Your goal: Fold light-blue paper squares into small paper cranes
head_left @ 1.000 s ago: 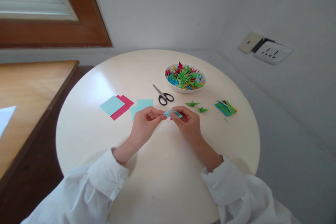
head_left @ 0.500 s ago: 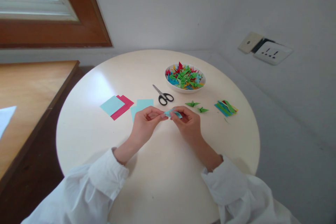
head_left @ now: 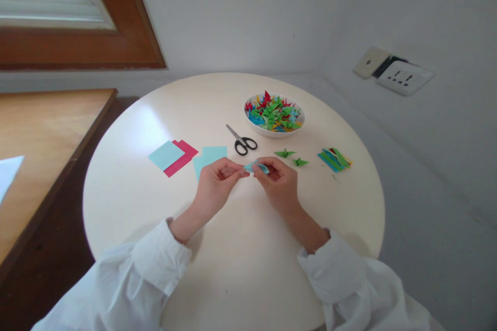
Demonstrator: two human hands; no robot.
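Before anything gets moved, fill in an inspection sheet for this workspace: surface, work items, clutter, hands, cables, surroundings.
Surface: round white table, a few tiny dark specks.
Work items: folded light-blue paper between the hands; light-blue sheets and red sheets at left; scissors lying flat; white bowl filled with folded paper birds; two green birds outside it.
Clutter: pile of coloured paper strips at right, thin scraps nearby.
Left hand: pinches the folded paper's left end.
Right hand: pinches its right part.
Cables: nothing seen.
Surroundings: brown-framed window, wall socket, wooden desk.
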